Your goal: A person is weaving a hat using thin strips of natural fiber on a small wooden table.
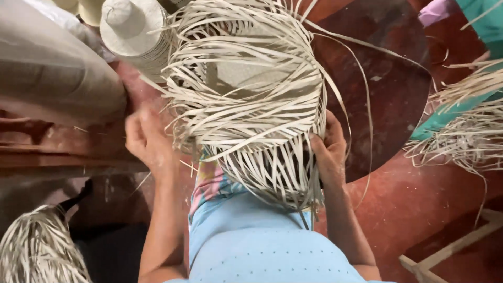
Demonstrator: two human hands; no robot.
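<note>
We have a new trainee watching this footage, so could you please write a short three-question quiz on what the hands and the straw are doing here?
1. True or false: both hands are on the unfinished straw weave.
2. Which hand is at the edge where loose strands hang over the lap: (a) left hand, (b) right hand?
3. What stands at the top left, beside the weave?

Key
1. True: one hand at each side.
2. b: its fingers grip the hanging strands.
3. A pale finished hat on a form.
</note>
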